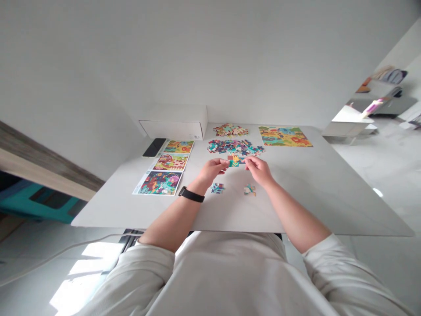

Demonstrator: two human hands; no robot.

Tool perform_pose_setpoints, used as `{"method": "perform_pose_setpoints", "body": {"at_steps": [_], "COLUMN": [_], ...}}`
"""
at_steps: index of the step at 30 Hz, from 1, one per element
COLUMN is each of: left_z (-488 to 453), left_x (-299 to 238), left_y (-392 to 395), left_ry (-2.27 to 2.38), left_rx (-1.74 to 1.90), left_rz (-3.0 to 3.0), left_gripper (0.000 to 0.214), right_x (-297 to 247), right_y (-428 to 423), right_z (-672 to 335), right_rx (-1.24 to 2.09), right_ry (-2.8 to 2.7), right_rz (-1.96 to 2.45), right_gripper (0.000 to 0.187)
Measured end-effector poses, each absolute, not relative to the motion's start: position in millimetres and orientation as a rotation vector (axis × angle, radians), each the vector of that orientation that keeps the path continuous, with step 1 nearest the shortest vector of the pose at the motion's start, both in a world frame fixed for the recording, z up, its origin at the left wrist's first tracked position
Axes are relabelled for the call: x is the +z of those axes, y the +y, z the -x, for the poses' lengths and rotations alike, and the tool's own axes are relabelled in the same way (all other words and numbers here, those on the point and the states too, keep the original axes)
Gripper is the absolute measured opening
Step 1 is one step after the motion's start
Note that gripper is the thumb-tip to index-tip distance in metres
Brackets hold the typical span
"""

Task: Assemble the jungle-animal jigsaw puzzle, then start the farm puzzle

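Observation:
Over the middle of the table, my left hand point(213, 170) pinches a colourful jigsaw puzzle piece point(234, 162) with orange, yellow and teal on it. My right hand point(259, 169) is closed in a pinch at the right side, on a dark blue jigsaw puzzle piece; whether the two pieces are joined cannot be made out. Nearer to me lie two loose items: a blue-patterned puzzle piece point(217, 188) below my left hand and a pale, multicoloured piece point(250, 189) below my right. Just beyond my hands spreads a pile of blue and purple puzzle pieces point(230, 146).
Farther back is a yellow-red pile of pieces point(230, 130). An animal picture point(285, 137) lies back right. On the left are three picture sheets point(171, 162), a phone point(154, 147) and a white box point(171, 129) against the wall. The table's front edge point(237, 231) borders my body.

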State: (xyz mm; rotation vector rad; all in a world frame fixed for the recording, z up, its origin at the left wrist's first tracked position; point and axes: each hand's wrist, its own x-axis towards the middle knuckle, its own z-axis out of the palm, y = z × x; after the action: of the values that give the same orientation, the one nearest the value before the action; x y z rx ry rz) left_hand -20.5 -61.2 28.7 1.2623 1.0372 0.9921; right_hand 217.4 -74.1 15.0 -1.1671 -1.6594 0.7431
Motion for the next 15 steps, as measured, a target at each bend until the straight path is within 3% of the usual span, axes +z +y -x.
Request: {"method": "perform_pose_setpoints", "body": {"at_steps": [15], "left_z": [12], "left_x": [15], "left_y": [-60], "left_ry": [1.061], "left_rx": [0.942], "left_rz": [-1.425], "left_gripper": [0.043], "right_x": [15], "right_y": [-70], "right_z": [-214], "right_rx": [0.948], "right_ry": [-1.548], "right_rz": [1.120], "right_gripper": [0.052]}}
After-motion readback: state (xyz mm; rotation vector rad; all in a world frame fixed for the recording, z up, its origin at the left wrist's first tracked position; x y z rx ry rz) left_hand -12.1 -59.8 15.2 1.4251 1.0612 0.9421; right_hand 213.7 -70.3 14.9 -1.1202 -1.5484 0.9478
